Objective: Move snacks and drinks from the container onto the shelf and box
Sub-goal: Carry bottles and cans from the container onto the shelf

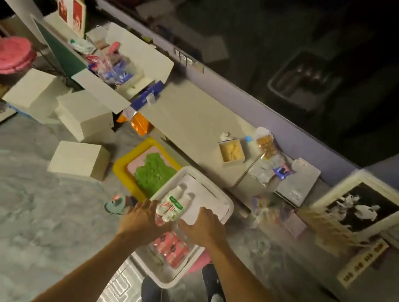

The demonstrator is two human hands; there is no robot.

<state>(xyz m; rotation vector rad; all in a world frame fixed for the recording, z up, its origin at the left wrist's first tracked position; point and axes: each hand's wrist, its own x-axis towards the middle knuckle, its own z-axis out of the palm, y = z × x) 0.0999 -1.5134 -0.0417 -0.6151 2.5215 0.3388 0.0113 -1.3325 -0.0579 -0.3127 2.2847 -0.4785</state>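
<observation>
Gripping the film-wrapped pack of drink bottles (171, 207) at its near end with left hand (142, 220), right hand (201, 227) just beside, hold unclear, over white container (229, 207); probably heavy, rigid, slippery-skinned, so best cradled underneath from both sides.

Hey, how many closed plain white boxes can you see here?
3. One closed white box sits left of the yellow tray; a second box and a third box sit behind it, below the open snack box. More may be hidden behind them.
</observation>
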